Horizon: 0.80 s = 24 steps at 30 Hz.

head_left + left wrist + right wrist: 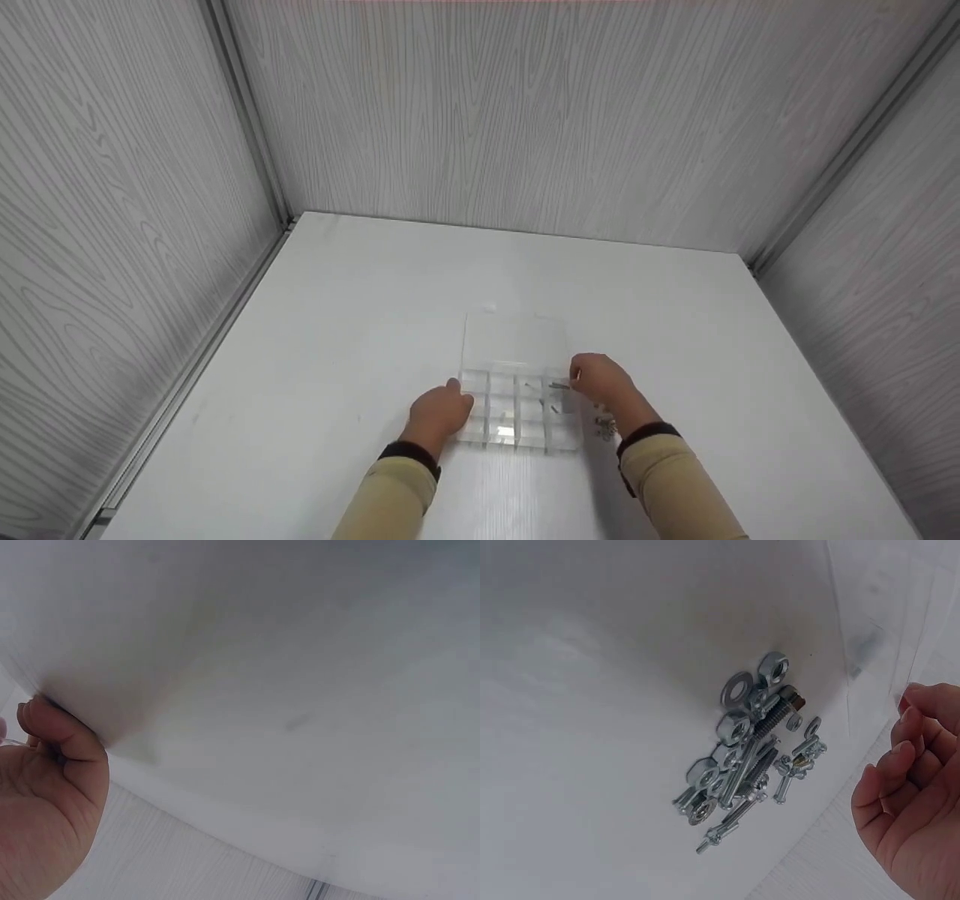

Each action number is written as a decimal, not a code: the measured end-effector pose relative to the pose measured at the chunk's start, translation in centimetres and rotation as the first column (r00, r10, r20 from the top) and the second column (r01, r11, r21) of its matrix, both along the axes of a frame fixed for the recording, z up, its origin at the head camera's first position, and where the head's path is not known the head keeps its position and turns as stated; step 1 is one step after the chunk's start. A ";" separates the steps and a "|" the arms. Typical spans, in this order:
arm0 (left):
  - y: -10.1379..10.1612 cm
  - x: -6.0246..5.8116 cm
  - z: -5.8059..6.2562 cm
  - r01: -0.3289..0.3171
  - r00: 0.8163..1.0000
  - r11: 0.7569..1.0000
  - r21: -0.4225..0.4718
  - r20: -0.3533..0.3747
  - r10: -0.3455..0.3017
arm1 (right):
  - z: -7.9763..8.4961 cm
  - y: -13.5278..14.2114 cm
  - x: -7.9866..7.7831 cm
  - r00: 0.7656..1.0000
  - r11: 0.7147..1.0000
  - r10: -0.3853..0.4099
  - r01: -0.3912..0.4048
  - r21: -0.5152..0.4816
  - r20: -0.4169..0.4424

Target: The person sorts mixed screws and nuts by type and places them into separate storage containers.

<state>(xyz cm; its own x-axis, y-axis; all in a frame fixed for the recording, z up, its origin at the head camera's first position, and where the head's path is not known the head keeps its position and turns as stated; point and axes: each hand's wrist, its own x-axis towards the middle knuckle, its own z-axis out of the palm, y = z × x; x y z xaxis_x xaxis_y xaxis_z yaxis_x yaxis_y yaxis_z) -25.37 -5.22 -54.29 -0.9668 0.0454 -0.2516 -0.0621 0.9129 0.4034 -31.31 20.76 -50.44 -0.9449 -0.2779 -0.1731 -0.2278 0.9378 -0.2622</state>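
Note:
A clear plastic compartment box (504,431) lies on the white table, its transparent lid (514,337) folded back away from me. My left hand (441,411) grips the box's left wall, thumb on top; the same hand (52,795) shows curled fingers at a clear edge in the left wrist view. At the far right compartments, my right hand (602,377) has its fingers bent over the box's edge. The right wrist view shows this hand (915,787) with curled fingers; whether they pinch something I cannot tell. A few screws (559,386) lie in the right-hand compartments.
Beside the box's right wall is a loose pile of nuts, washers and bolts (739,757) on the table (360,300), close under my right forearm. Grey wood-grain panels (480,112) stand at the back and both sides.

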 end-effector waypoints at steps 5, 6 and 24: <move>0.0 -0.1 -0.2 -0.005 0.999 1.000 -0.015 0.035 0.005 | 0.2 1.0 0.0 0.999 0.999 -0.050 0.051 -0.006 0.018; 0.0 -0.2 -0.2 -0.006 0.999 1.000 -0.013 0.036 0.006 | 0.3 1.2 0.0 0.998 0.998 -0.064 0.064 -0.007 0.027; -0.1 0.1 0.5 -0.002 0.999 1.000 0.005 0.032 0.002 | -0.5 4.4 0.9 0.984 0.992 -0.091 0.077 0.098 0.152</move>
<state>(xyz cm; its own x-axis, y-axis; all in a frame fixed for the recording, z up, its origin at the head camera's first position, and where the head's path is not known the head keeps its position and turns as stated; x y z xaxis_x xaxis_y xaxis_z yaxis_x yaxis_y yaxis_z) -25.26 -5.37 -53.80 -0.9583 0.0449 -0.2822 -0.0767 0.9109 0.4055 -30.39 25.17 -50.94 -0.9237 -0.1748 -0.3411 -0.1103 0.9736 -0.2001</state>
